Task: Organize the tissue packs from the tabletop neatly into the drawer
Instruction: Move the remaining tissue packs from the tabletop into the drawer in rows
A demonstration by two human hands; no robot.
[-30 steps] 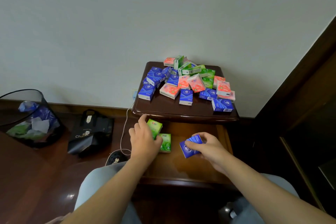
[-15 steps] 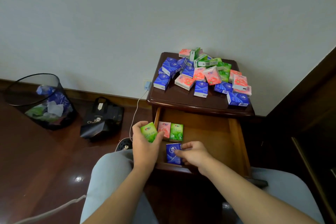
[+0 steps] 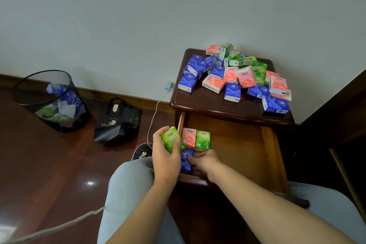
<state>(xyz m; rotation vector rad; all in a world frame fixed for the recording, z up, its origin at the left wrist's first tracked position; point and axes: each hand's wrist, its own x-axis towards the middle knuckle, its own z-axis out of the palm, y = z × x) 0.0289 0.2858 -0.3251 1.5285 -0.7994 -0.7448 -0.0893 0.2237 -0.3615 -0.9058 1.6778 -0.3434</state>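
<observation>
Left hand (image 3: 165, 156) grips a green pack (image 3: 172, 139); right hand (image 3: 205, 161) presses a blue pack (image 3: 186, 161) into the drawer (image 3: 270, 150).

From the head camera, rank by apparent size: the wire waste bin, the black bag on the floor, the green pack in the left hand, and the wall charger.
1. Wire waste bin
2. Black bag, somewhat smaller; both stand at a similar distance
3. Green pack in the left hand; it is nearer the camera, so it looks enlarged
4. Wall charger
</observation>
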